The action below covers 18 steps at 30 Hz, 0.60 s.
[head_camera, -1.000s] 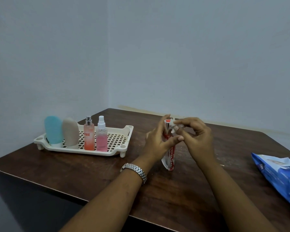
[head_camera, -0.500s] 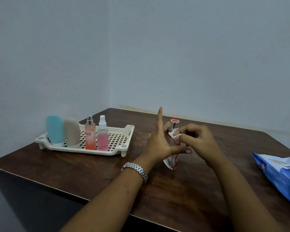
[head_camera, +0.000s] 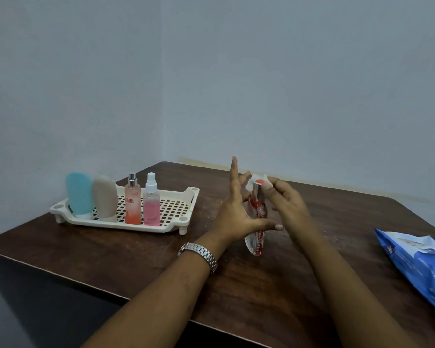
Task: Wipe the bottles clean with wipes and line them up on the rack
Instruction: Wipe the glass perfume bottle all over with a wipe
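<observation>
Bottles (head_camera: 132, 204), 4 of them, stand in a row on the rack (head_camera: 194, 192) at the left. Mid-table (head_camera: 261, 285), left hand (head_camera: 232, 212) fingers spread straight, thumb across the red bottle (head_camera: 258, 204) standing there. Right hand (head_camera: 290, 209) pinches a wipe (head_camera: 258, 177) at its cap. Wipes pack (head_camera: 417, 262) far right.

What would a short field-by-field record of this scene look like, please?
in work: red and silver bottle, roughly upright, base at the table, off the rack
left hand: fingers straight, thumb across the bottle's front
right hand: pinches a white wipe at the bottle's cap
rack: four in a row: teal bottle, beige bottle, orange spray bottle, pink spray bottle
rack space: free at its right end
wipes pack: blue, at the table's right edge
</observation>
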Motion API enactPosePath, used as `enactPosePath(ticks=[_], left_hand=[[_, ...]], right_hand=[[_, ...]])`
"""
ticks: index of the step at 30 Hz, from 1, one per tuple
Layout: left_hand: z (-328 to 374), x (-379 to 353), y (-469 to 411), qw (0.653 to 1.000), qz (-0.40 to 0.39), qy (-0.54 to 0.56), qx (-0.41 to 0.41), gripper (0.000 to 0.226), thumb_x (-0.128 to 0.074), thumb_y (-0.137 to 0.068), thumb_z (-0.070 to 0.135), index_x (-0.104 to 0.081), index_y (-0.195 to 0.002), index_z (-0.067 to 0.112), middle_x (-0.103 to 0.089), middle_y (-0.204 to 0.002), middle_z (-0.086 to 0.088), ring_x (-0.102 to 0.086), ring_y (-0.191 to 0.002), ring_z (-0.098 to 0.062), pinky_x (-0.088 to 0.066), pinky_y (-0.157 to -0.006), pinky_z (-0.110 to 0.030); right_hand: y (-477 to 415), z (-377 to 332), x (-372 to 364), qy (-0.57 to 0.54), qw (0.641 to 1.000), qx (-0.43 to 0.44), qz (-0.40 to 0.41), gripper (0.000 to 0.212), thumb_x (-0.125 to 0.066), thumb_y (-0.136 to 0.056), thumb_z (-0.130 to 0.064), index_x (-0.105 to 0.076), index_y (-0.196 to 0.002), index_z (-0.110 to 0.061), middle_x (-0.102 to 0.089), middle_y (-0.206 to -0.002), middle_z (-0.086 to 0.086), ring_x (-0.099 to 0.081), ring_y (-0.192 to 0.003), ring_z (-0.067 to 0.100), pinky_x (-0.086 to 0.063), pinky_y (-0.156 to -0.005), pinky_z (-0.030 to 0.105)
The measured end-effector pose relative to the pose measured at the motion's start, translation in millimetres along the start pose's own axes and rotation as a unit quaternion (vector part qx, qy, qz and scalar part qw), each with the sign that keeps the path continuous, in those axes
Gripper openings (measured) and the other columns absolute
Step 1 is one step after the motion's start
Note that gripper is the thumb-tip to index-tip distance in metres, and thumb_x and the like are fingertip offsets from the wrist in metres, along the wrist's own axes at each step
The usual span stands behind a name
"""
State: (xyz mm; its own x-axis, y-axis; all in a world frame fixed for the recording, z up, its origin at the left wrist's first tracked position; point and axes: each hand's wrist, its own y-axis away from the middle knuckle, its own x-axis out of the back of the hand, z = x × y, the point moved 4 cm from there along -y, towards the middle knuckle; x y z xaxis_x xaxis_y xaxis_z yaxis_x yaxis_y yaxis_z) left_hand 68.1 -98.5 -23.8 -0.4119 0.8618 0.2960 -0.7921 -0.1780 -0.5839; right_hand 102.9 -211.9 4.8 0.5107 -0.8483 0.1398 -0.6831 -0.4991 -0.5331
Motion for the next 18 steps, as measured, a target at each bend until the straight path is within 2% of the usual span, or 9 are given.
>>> enactPosePath(ticks=[3,5,7,9,11,13,15,18], left_hand=[[-0.3,0.4,-0.9,1.0,0.005,0.01,-0.015,0.143,-0.089,-0.061,0.019,0.024,-0.139,0.056,-0.025,-0.157,-0.001,-0.044,-0.134,-0.015,-0.047,-0.103,-0.039],[0.2,-0.8,-0.3,1.0,0.005,0.008,-0.018,0.142,-0.089,-0.062,0.017,0.024,-0.14,0.054,-0.024,-0.157,0.001,-0.047,-0.131,-0.011,-0.049,-0.102,-0.038],[0.5,-1.4,0.2,1.0,0.01,0.009,-0.016,0.142,-0.09,-0.062,0.019,0.023,-0.141,0.053,-0.024,-0.157,0.003,-0.051,-0.123,-0.005,-0.05,-0.099,-0.036],[-0.2,-1.4,-0.1,1.0,0.011,0.017,-0.009,0.142,-0.091,-0.06,0.022,0.022,-0.14,0.056,-0.028,-0.156,0.002,-0.051,-0.122,-0.004,-0.049,-0.1,-0.036],[-2.2,-1.5,-1.0,0.999,0.008,0.037,-0.004,0.143,-0.091,-0.059,0.023,0.022,-0.14,0.056,-0.042,-0.149,0.0,-0.051,-0.125,-0.006,-0.047,-0.103,-0.034],[-5.2,-1.9,-2.0,0.999,0.002,0.044,-0.005,0.142,-0.09,-0.061,0.021,0.022,-0.142,0.053,-0.057,-0.136,0.002,-0.055,-0.121,-0.004,-0.045,-0.101,-0.023],[-5.0,-2.3,-1.3,0.999,0.002,0.043,-0.005,0.138,-0.09,-0.062,0.021,0.017,-0.144,0.052,-0.065,-0.126,0.003,-0.059,-0.115,-0.001,-0.044,-0.096,-0.016],[-7.1,-1.2,-2.5,0.998,0.018,0.065,-0.008,0.129,-0.089,-0.063,0.022,0.005,-0.144,0.055,-0.07,-0.11,0.001,-0.066,-0.1,-0.005,-0.051,-0.092,-0.027]], right_hand=[[-0.9,6.8,0.5,0.034,0.999,-0.029,-0.016,0.027,-0.064,-0.083,-0.027,-0.064,-0.109,-0.02,-0.07,-0.099,-0.002,-0.065,-0.095,0.01,-0.05,-0.068,0.021],[-3.8,10.3,5.6,0.069,0.997,-0.016,0.022,0.028,-0.072,-0.079,-0.024,-0.065,-0.105,-0.017,-0.07,-0.095,0.0,-0.065,-0.093,0.015,-0.054,-0.071,0.029],[-4.4,10.3,10.9,0.105,0.992,0.002,0.075,0.028,-0.078,-0.071,-0.028,-0.066,-0.092,-0.016,-0.068,-0.085,0.001,-0.065,-0.083,0.017,-0.056,-0.067,0.038],[-3.8,8.9,13.9,0.128,0.985,0.022,0.111,0.028,-0.082,-0.065,-0.031,-0.063,-0.08,-0.017,-0.066,-0.075,-0.001,-0.064,-0.074,0.016,-0.055,-0.058,0.036],[-2.2,4.9,14.4,0.163,0.975,0.065,0.133,0.025,-0.083,-0.066,-0.026,-0.06,-0.075,-0.019,-0.064,-0.073,-0.005,-0.06,-0.068,0.009,-0.052,-0.055,0.028],[0.4,-3.1,12.5,0.194,0.962,0.116,0.154,0.021,-0.08,-0.07,-0.02,-0.062,-0.08,-0.021,-0.064,-0.077,-0.009,-0.059,-0.068,0.003,-0.047,-0.057,0.014],[3.2,-6.8,11.0,0.199,0.954,0.146,0.172,0.022,-0.078,-0.074,-0.012,-0.065,-0.086,-0.024,-0.065,-0.08,-0.014,-0.061,-0.074,0.002,-0.046,-0.061,0.01],[5.5,-7.7,7.0,0.217,0.949,0.178,0.142,0.021,-0.081,-0.07,-0.012,-0.07,-0.085,-0.021,-0.066,-0.078,-0.012,-0.06,-0.073,0.003,-0.044,-0.06,0.009]])
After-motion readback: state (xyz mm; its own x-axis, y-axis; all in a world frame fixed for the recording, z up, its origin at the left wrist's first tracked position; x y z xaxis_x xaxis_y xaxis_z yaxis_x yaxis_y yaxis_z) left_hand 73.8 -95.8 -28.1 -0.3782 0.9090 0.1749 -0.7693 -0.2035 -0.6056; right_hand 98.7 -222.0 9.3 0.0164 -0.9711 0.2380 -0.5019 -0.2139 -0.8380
